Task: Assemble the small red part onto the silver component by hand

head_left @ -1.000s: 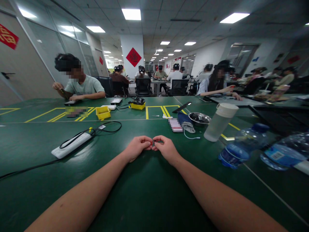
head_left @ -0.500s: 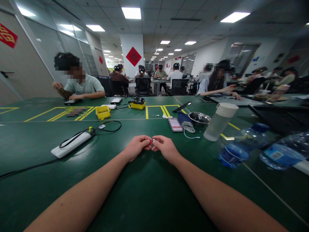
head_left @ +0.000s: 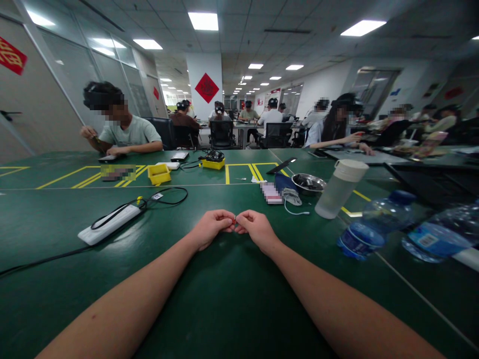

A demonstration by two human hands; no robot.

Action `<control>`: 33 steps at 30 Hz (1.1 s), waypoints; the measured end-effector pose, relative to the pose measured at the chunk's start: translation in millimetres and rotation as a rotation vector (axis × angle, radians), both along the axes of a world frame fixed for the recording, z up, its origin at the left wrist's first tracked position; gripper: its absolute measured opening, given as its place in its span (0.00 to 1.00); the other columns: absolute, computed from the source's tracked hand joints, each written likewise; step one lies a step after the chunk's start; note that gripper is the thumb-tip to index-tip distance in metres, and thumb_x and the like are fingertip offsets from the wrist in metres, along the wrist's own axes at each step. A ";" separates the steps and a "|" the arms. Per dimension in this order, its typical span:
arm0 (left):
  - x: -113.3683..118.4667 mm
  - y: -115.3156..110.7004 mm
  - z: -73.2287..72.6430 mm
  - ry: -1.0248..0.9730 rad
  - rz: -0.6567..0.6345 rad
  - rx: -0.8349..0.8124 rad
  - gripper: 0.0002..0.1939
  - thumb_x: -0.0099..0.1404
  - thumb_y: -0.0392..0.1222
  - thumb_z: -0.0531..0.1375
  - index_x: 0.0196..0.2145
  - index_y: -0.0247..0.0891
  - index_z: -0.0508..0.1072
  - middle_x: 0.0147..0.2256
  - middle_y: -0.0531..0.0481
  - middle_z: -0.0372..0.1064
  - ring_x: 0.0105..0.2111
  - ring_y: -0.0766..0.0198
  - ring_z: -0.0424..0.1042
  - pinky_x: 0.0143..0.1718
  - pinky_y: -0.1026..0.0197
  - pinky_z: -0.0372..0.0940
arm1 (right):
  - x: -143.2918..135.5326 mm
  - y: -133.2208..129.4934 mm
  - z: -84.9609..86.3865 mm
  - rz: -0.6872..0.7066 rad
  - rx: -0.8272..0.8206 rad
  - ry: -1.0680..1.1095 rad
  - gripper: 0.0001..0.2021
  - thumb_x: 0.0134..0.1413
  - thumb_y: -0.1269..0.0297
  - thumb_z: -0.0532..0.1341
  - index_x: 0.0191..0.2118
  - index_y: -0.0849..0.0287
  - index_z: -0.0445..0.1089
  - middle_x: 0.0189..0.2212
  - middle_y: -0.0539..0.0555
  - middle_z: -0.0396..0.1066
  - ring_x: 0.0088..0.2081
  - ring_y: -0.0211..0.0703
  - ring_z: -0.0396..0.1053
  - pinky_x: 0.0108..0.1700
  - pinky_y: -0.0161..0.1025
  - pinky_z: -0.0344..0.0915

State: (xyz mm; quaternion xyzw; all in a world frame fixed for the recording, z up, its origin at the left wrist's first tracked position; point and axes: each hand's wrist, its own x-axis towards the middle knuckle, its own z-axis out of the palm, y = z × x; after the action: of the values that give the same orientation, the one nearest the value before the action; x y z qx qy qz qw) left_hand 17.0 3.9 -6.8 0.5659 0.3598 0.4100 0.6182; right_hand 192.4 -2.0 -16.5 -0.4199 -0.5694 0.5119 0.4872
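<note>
In the head view my left hand and my right hand meet fingertip to fingertip, low over the green table. Thumb and fingers of each are closed in a pinch. Between them shows a small red piece, too small and too covered by the fingers to name. My left fingertips press on it. Whatever my right fingers pinch is hidden at the point where the two hands touch.
To the left lies a white power strip with a black cord. Farther back are a yellow tray and a yellow box of cables. On the right stand a metal bowl, a frosted bottle and a water bottle. Co-workers sit beyond.
My fingertips have drawn slightly closer together. The pale bit at my right fingertips and most of the red piece are now more covered.
</note>
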 end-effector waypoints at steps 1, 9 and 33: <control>0.0 0.4 -0.2 0.001 0.001 -0.003 0.10 0.57 0.39 0.64 0.37 0.32 0.75 0.33 0.46 0.74 0.31 0.67 0.73 0.37 0.64 0.66 | 0.1 0.0 -0.4 0.000 0.005 -0.001 0.12 0.51 0.57 0.64 0.33 0.63 0.71 0.25 0.54 0.75 0.26 0.40 0.74 0.30 0.35 0.70; 0.8 -1.0 1.0 0.024 -0.009 0.007 0.10 0.59 0.38 0.62 0.39 0.33 0.76 0.33 0.47 0.74 0.29 0.69 0.71 0.35 0.66 0.65 | 0.1 -0.3 -0.6 0.012 0.014 -0.013 0.12 0.53 0.59 0.63 0.37 0.63 0.70 0.25 0.53 0.74 0.26 0.39 0.73 0.29 0.35 0.70; 3.0 0.9 0.7 0.085 0.064 0.080 0.08 0.56 0.38 0.62 0.35 0.35 0.72 0.30 0.50 0.71 0.27 0.69 0.68 0.30 0.65 0.62 | -0.2 -2.9 5.7 -0.014 0.057 -0.122 0.14 0.49 0.71 0.59 0.43 0.63 0.72 0.30 0.53 0.74 0.28 0.39 0.72 0.32 0.35 0.68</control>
State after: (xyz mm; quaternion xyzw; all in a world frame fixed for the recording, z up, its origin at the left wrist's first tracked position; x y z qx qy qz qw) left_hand 20.0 4.8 -6.1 0.5951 0.3869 0.4191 0.5661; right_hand 192.2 -4.8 -10.8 -0.4403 -0.6094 0.4656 0.4669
